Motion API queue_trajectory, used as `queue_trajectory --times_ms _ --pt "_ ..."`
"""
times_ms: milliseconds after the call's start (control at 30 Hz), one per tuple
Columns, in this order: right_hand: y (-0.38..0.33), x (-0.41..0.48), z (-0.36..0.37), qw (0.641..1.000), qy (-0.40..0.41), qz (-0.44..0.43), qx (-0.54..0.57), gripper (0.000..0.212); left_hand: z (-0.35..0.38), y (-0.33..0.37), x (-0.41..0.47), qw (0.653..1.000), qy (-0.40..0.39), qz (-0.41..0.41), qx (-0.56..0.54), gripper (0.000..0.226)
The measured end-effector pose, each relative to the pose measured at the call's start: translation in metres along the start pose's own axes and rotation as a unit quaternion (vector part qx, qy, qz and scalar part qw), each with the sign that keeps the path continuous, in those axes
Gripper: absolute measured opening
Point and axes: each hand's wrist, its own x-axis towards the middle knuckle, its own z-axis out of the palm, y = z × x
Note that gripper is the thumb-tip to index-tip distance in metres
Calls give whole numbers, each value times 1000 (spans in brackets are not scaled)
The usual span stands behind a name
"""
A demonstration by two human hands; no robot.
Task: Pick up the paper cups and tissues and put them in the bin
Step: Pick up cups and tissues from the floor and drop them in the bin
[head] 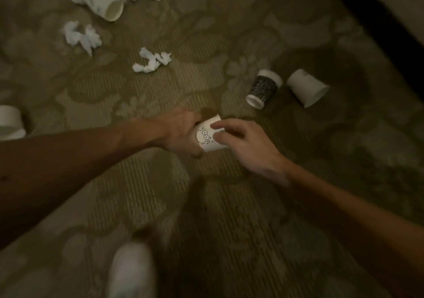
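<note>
The floor is a carpet [229, 206] in dull olive-brown with a large pale floral pattern and fine ribbed stripes, and the light is dim. A dark band [378, 22] runs along the top right edge with a lighter surface behind it; what it belongs to cannot be told. A blurred white shoe [130, 272] shows at the bottom.

The printed cup [210, 140] is white paper with small black circles drawn on its wall. It lies tilted on its side between both hands, low over the carpet. The left hand [181, 132] grips it with fingers curled round one end, and the right hand [247, 144] pinches its wall with forefinger and thumb.

To the right, a black-patterned cup [263, 88] and a plain white cup [307, 88] lie on their sides, just beside each other. Another cup [10, 123] sits at the left edge. Crumpled tissues [152, 60] lie scattered further off, some heaped around a tipped cup [114, 10] at the top.
</note>
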Motion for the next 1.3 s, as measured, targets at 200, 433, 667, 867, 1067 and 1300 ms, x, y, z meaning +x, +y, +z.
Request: queue_trajectory --times_ms 200,433,667,867,1067,1300 --pt "11 76 -99 973 204 51 -94 40 -57 -5 66 967 11 -28 -253 45" --pt "72 133 -157 936 219 270 -47 99 -35 26 186 844 -28 -126 -520 80" --pt "76 136 -114 878 218 378 196 103 -6 36 212 726 -12 -187 -662 65" --pt "57 115 -76 847 181 381 322 86 4 27 174 700 30 -186 -688 72" --pt "-14 82 -67 863 123 387 301 66 -26 23 99 734 32 -178 -655 79" --pt "-150 84 -102 867 84 385 304 49 -134 -1 39 710 44 -207 -672 78"
